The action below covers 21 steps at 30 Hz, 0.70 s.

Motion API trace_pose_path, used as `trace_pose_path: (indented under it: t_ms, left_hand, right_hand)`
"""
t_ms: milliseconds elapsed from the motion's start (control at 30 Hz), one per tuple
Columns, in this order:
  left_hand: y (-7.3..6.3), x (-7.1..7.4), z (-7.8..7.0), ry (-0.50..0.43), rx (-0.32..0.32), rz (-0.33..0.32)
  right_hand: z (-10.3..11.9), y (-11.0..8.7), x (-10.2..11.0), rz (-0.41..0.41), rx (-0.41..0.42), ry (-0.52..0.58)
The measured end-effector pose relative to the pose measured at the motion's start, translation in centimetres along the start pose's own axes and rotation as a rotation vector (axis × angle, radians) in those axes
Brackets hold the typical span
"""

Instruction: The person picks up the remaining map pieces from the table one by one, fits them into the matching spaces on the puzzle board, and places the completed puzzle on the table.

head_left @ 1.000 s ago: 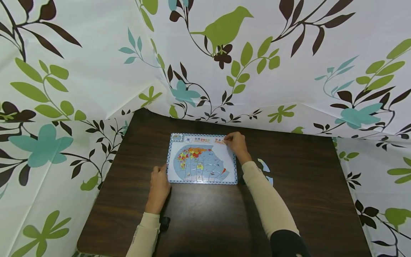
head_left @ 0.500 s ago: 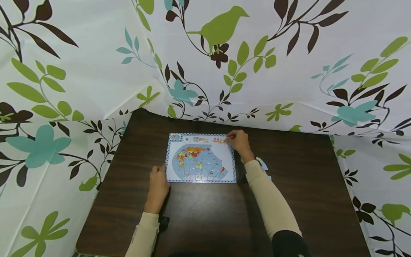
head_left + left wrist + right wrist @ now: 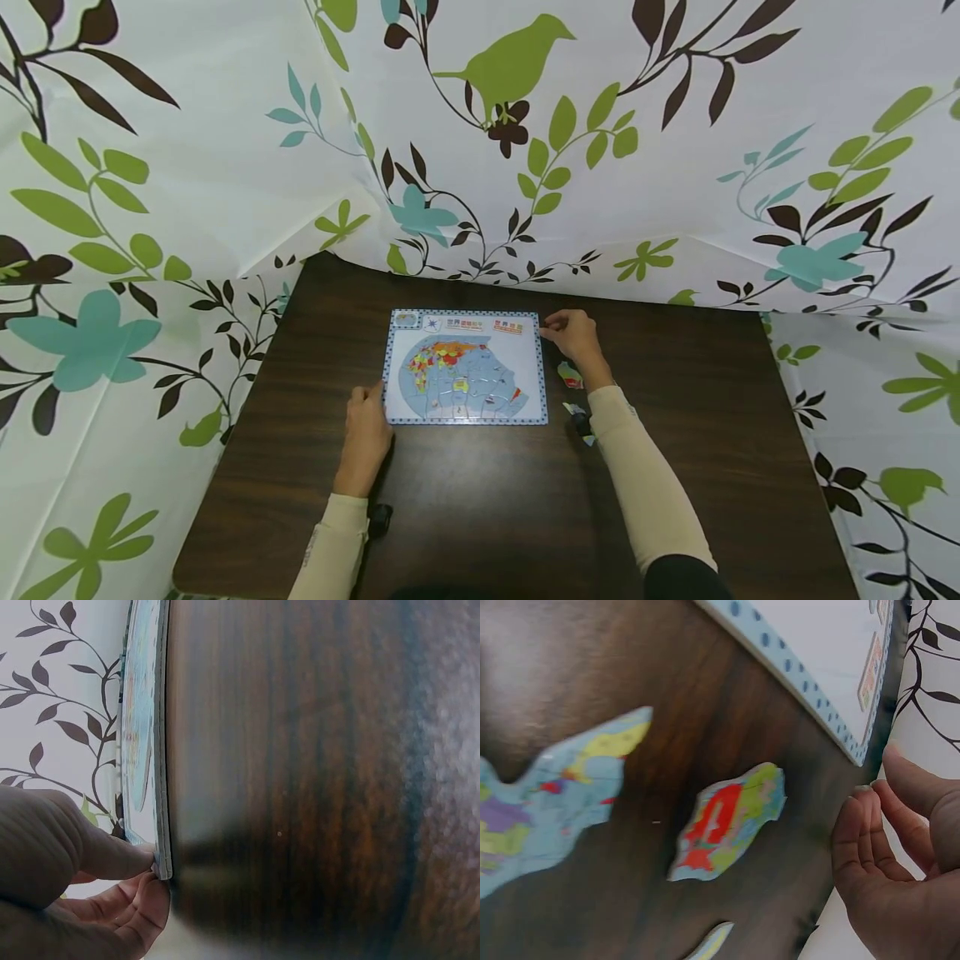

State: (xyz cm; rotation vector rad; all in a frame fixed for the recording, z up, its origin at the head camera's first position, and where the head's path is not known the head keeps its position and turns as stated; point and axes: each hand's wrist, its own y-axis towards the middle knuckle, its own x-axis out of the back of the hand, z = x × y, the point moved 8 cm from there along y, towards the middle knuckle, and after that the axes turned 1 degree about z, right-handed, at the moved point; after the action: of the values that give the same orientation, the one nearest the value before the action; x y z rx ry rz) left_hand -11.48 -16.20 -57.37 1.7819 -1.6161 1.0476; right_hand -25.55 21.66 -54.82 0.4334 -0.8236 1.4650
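Pinched by the left grip at one corner, the puzzle board is laid on the desk; the right grip is parted, just beside another. Seemingly light and stiff, the board is best taken by its edges.

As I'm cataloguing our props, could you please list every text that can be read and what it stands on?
"世界": left heading on the puzzle board.
"世界": right heading, same board.
Too small or blurred: the headings' other characters, the small line beneath each, the mark on the left sleeve.
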Motion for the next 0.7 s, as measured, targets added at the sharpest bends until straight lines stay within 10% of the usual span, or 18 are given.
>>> trace_pose_path:
  t_ms: [700]
  left_hand:
    - [0.0, -0.1, 0.1, -0.006, 0.015, 0.014]
  right_hand:
    - [-3.2, -3.4, 0.8, 0.033, -0.124, -0.066]
